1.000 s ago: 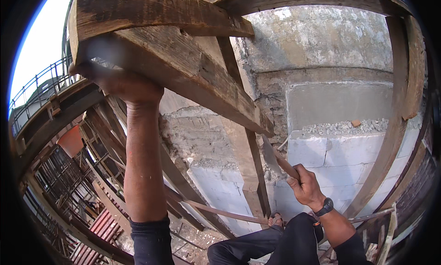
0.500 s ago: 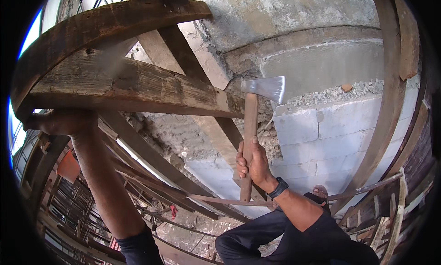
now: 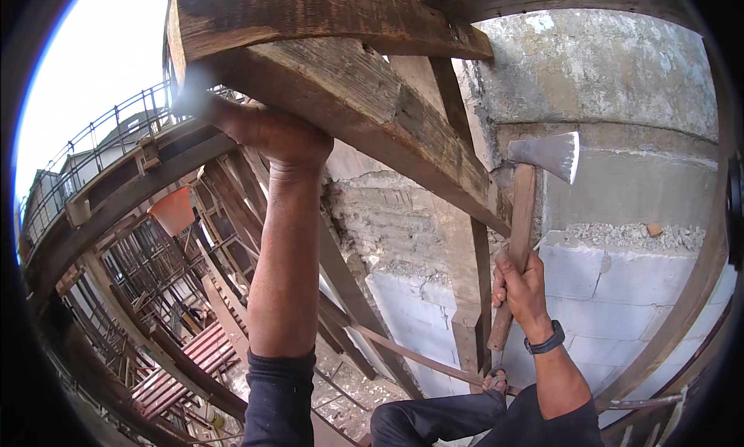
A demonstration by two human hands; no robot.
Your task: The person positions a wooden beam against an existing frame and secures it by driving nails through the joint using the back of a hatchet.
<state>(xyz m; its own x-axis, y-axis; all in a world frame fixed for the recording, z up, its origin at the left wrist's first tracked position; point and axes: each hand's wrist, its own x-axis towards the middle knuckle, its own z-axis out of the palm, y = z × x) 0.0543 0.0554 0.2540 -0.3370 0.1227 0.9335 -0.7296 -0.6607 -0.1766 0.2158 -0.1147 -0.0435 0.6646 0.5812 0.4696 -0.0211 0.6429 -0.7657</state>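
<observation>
An axe (image 3: 522,203) with a wooden handle and a bright, flared blade stands nearly upright at the right. My right hand (image 3: 521,288) is closed round the lower part of its handle. The edge points right, beside the end of a weathered wooden beam (image 3: 395,122). My left hand (image 3: 271,133) reaches up and holds this beam from below, near its far-left end. A blurred patch and the wood hide most of the left fingers. Another thick timber (image 3: 325,17) lies across the top of the beam.
An upright post (image 3: 469,292) stands behind the beam. White blocks (image 3: 632,276) topped with rubble (image 3: 635,236) form a wall at the right, below grey plaster. Scaffold poles and an orange bucket (image 3: 172,211) are at the lower left. My foot (image 3: 494,381) shows low down.
The view has swung left, so the beam, both hands and the axe appear farther right. The right hand keeps its grip on the axe; the left hand stays under the beam.
</observation>
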